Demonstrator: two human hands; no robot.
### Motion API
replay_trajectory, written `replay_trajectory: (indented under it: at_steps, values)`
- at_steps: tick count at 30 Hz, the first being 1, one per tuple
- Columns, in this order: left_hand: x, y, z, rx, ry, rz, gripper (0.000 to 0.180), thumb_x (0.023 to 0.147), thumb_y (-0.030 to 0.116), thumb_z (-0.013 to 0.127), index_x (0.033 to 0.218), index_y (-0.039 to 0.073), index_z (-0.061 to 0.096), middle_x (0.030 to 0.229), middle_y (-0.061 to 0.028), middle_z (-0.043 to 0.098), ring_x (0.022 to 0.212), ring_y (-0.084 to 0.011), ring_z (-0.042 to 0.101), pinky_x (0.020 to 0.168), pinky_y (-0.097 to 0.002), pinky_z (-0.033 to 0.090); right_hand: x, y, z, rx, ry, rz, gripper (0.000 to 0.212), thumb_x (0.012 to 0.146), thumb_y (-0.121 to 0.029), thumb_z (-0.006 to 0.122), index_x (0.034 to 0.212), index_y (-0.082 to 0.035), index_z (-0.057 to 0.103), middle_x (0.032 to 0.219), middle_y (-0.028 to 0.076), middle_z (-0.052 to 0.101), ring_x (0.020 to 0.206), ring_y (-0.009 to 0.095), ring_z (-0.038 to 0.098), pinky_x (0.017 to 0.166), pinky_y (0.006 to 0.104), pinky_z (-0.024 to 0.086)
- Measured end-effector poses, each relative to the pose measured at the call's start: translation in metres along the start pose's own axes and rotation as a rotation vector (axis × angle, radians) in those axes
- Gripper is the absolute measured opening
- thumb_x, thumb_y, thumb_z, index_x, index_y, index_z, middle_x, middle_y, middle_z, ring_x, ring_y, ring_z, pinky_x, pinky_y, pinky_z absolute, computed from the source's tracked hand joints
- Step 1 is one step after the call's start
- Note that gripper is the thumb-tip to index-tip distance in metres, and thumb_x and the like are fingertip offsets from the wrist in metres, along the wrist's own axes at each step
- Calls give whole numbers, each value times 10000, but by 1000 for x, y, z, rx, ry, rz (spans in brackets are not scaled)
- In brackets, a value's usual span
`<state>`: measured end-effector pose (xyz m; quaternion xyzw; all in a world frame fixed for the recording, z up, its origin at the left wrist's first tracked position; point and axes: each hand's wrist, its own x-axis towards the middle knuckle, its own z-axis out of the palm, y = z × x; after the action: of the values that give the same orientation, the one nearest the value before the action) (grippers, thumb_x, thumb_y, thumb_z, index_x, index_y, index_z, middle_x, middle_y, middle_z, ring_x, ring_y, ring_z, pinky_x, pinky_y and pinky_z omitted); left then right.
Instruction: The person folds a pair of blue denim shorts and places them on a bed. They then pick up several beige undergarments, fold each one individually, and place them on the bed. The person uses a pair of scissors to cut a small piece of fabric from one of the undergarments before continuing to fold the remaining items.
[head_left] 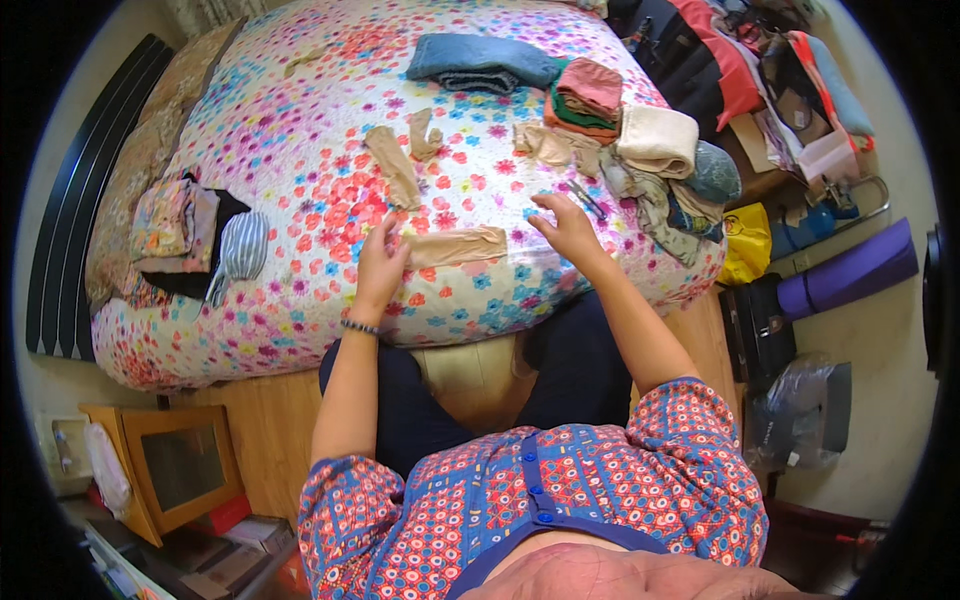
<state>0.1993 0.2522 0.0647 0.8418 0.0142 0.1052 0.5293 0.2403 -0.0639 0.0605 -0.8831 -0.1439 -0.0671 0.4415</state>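
Note:
A beige sock (460,247) lies stretched out flat, crosswise, on the flowered bedspread (310,330) in front of me. My left hand (380,264) is at the sock's left end, fingers extended, close to or touching the fabric. Past the sock's right end, my right hand (567,230) is held with fingers apart and nothing in it. Farther up the bed lies another beige sock (393,168), and beside it a smaller crumpled beige sock (425,136). More crumpled beige fabric (545,144) sits to the right.
Folded jeans (485,60), a stack of folded clothes (588,92) and a cream towel (658,138) lie at the far right. A small clothes pile (180,225) with a striped bundle (243,246) is on the left. A rolled purple mat (850,268) stands beside the bed.

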Motion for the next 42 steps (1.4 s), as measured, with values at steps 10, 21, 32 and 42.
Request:
replay_trajectory:
  at_steps: [10, 21, 32, 42]
  values:
    - [-71, 19, 3, 29, -141, -116, 198, 864, 49, 553, 1047, -6, 606, 945, -53, 644, 851, -119, 605, 747, -245, 496, -15, 95, -24, -626, 129, 217, 300, 742, -180, 683, 969, -27, 561, 951, 141, 546, 885, 348, 559, 763, 449, 461]
    - [-90, 68, -17, -133, -138, -95, 172, 871, 79, 549, 1001, -5, 626, 853, -56, 655, 772, -108, 598, 698, -248, 474, 24, -10, -17, -421, 180, -271, 310, 778, -196, 655, 1033, -37, 581, 985, 179, 575, 925, 362, 564, 766, 429, 466]
    - [-79, 45, -42, -837, -975, -659, 298, 920, 181, 538, 1170, 18, 547, 1118, -56, 574, 1046, -121, 529, 910, -288, 434, 316, -37, 174, -263, -149, -615, 555, 861, -288, 566, 1339, -79, 378, 1399, 143, 349, 1227, 348, 402, 980, 405, 376]
    - [-6, 3, -67, -1126, -987, -893, 364, 919, 170, 535, 1235, 0, 477, 1194, -80, 536, 1108, -140, 488, 948, -285, 389, 502, -68, 347, -197, -251, -429, 510, 862, -285, 481, 1301, -35, 413, 1436, 188, 266, 1202, 373, 430, 1006, 442, 358]
